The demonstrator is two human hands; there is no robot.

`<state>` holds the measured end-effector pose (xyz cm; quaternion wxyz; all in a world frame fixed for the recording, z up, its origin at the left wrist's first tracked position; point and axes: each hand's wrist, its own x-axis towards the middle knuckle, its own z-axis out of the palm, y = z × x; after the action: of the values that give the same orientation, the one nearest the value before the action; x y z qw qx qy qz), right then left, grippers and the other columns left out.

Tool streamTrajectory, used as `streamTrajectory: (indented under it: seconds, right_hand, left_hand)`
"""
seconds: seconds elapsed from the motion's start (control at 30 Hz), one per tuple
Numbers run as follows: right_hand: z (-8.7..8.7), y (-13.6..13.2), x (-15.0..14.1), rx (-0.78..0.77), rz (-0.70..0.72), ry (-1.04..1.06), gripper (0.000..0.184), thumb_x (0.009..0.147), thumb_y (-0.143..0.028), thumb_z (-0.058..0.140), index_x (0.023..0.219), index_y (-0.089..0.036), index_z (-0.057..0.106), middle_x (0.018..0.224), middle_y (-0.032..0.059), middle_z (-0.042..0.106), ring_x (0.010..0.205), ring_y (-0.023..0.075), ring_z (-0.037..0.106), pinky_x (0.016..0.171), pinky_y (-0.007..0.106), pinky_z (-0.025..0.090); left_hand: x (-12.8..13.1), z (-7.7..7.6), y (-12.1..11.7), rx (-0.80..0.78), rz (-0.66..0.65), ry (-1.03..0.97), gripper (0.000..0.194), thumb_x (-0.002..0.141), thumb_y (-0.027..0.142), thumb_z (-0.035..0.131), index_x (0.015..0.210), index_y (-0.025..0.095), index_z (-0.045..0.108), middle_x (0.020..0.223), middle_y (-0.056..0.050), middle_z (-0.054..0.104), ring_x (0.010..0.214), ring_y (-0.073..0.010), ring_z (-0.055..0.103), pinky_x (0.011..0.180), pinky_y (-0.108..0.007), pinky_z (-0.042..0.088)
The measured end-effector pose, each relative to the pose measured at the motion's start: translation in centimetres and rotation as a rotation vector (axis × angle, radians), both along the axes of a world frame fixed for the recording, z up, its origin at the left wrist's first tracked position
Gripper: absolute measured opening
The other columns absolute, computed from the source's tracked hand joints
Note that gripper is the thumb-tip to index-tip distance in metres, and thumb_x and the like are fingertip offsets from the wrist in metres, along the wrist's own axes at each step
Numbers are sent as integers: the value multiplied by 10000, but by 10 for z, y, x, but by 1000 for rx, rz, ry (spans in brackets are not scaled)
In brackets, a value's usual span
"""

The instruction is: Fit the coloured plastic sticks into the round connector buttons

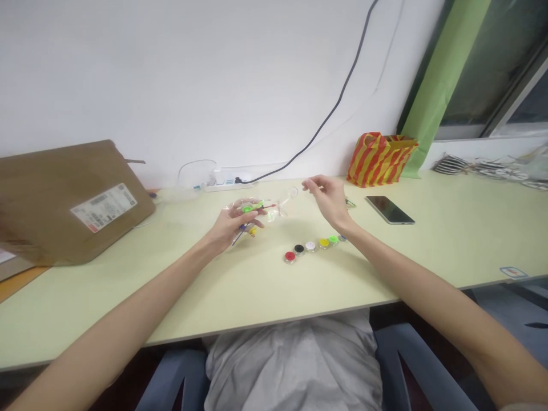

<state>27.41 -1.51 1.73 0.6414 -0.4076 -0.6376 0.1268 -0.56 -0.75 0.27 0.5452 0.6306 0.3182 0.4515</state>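
Note:
My left hand is closed around a clear plastic bag with small coloured parts. Among them show a bright green piece, a thin red-tipped stick and a yellow piece. A clear round piece stands out at the bag's right end. Close to it, my right hand has thumb and fingertips pinched together; whatever they hold is too small to make out. On the table below lies a slanting row of several small round pots, from a red-topped pot to a green-topped pot.
A large cardboard box occupies the table's left side. At the wall lies a white power strip with a black cable. A striped red-and-yellow bag and a phone are to the right.

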Motion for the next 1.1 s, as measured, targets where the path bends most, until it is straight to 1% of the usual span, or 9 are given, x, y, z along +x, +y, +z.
streamTrajectory:
  seconds: [0.13, 0.27, 0.33, 0.5, 0.63, 0.8, 0.9, 1.1]
  right_hand:
    - [-1, 2, 0, -25, 44, 97, 297, 939, -430, 612, 928, -172, 758, 912, 78, 772, 809, 187, 675, 715, 324, 521]
    - [-2, -2, -4, -70, 62, 95, 230, 897, -369, 666, 923, -175, 786, 927, 74, 787, 861, 198, 694, 765, 331, 528]
    - [-2, -5, -8, -87, 53, 80, 195, 868, -342, 695, 905, -179, 795, 944, 69, 793, 868, 202, 703, 781, 335, 527]
    - [0, -12, -14, -79, 36, 53, 173, 817, -345, 741, 871, -186, 783, 937, 61, 790, 793, 188, 683, 738, 331, 522]
    - [1, -14, -17, -54, 58, 29, 143, 820, -320, 729, 840, -180, 752, 887, 58, 769, 804, 182, 669, 731, 318, 514]
    - [0, -15, -20, -37, 86, 30, 128, 818, -296, 712, 868, -178, 713, 883, 45, 748, 816, 174, 669, 712, 298, 511]
    - [1, -18, -20, -37, 102, 0, 114, 834, -287, 698, 860, -179, 721, 902, 50, 759, 854, 183, 686, 752, 307, 522]
    - [1, -19, -19, -23, 104, -44, 177, 898, -313, 658, 973, -203, 775, 1043, 57, 788, 1000, 213, 714, 816, 320, 536]
  left_hand:
    - [-1, -2, 2, 15, -24, 22, 487, 766, 362, 874, 1171, 179, 675, 1094, -136, 777, 785, -247, 770, 640, -303, 587]
    - [-3, -7, 6, 9, -56, 15, 495, 775, 346, 869, 1198, 181, 673, 1113, -138, 774, 827, -246, 776, 767, -340, 609]
    - [-3, -8, 7, 6, -63, 15, 502, 778, 345, 865, 1211, 182, 669, 1141, -144, 767, 862, -256, 778, 790, -352, 616]
    - [-2, -6, 4, -4, -76, 0, 517, 774, 342, 865, 1220, 184, 657, 1139, -133, 767, 853, -263, 777, 739, -354, 625]
    - [0, -3, 1, -19, -74, -14, 498, 792, 341, 854, 1210, 172, 640, 1129, -136, 772, 799, -235, 770, 700, -322, 613]
    - [-1, -3, 0, -30, -78, -18, 515, 796, 342, 853, 1221, 164, 622, 1119, -140, 776, 785, -234, 768, 670, -311, 608]
    - [-1, -3, 1, -37, -89, -14, 515, 801, 337, 850, 1229, 162, 624, 1112, -135, 779, 777, -232, 769, 662, -307, 609]
    - [1, -2, -1, -37, -63, -27, 516, 780, 349, 865, 1202, 159, 638, 1114, -138, 778, 767, -231, 767, 629, -299, 610]
